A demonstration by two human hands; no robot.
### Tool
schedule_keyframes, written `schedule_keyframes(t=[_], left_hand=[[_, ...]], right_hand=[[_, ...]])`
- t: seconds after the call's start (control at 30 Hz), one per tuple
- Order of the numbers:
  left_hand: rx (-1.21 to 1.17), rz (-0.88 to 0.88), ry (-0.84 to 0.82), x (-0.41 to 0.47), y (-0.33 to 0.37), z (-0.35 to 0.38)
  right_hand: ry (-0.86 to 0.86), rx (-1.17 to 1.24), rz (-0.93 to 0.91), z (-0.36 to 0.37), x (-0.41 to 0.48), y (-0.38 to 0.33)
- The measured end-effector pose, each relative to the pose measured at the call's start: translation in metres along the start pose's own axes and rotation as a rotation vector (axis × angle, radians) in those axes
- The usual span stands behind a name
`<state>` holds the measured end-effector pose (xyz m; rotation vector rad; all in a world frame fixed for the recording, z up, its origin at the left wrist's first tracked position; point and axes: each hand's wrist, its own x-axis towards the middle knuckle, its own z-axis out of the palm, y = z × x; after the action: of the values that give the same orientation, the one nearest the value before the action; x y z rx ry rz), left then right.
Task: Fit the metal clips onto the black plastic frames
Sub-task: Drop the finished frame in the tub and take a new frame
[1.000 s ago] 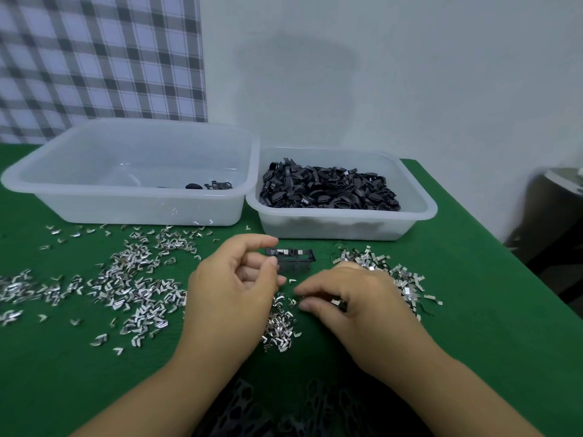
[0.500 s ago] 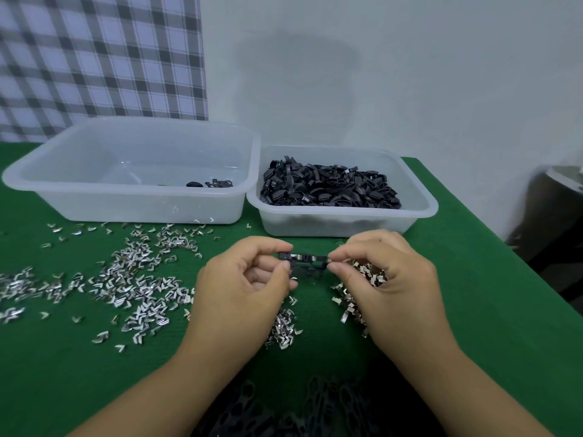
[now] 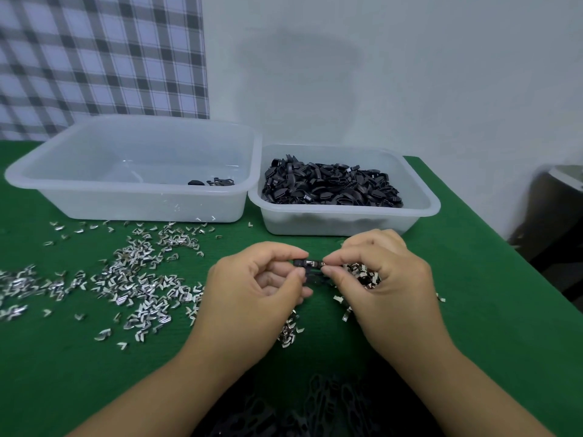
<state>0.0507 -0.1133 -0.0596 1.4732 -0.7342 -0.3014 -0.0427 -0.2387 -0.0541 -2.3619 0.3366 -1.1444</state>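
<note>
Black plastic frame (image 3: 307,264) held clear of the green worktop (image 3: 473,310), about midway between its left and right edges and in front of the two tubs at the far edge.

Left hand (image 3: 252,288): fingers (image 3: 284,250) curled, thumb and forefinger pinching the frame's left end.

Right hand (image 3: 388,279): fingers (image 3: 340,255) pinching at the frame's right end, where a bright metal clip (image 3: 316,264) sits on the bar. Cannot tell whether it is fully seated. A small stock of spare clips (image 3: 362,277) shows in the curl of the same hand.

Loose clips (image 3: 142,279) scattered across the worktop toward the left edge.

Right tub (image 3: 422,200) heaped with bare frames (image 3: 331,187); left tub (image 3: 142,206) holds only a few dark pieces, so the job looks to be barely begun.

Step in hand, by my reading: pressing a clip home on this frame.

Next move likely needs a firm squeeze along the bar, left hand bracing it steady, then feeding another clip from the palm.
</note>
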Motion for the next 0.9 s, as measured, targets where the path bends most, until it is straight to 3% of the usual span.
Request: schedule_keyframes(t=[0.17,0.37,0.53,0.9], left_hand=[[0.017,0.002,-0.009,0.000,-0.001,-0.001],[0.108,0.058,-0.008,0.001,-0.002,-0.002],[0.064,0.060,-0.029,0.000,-0.003,-0.003],[-0.054,-0.047,0.009,0.004,-0.005,-0.005]], right_hand=[[-0.024,-0.062,-0.054,0.001,0.002,-0.001],[-0.216,0.154,0.170,-0.006,0.003,-0.001],[-0.328,0.242,0.239,-0.008,0.003,-0.004],[-0.389,0.039,0.189,-0.015,0.021,-0.011]])
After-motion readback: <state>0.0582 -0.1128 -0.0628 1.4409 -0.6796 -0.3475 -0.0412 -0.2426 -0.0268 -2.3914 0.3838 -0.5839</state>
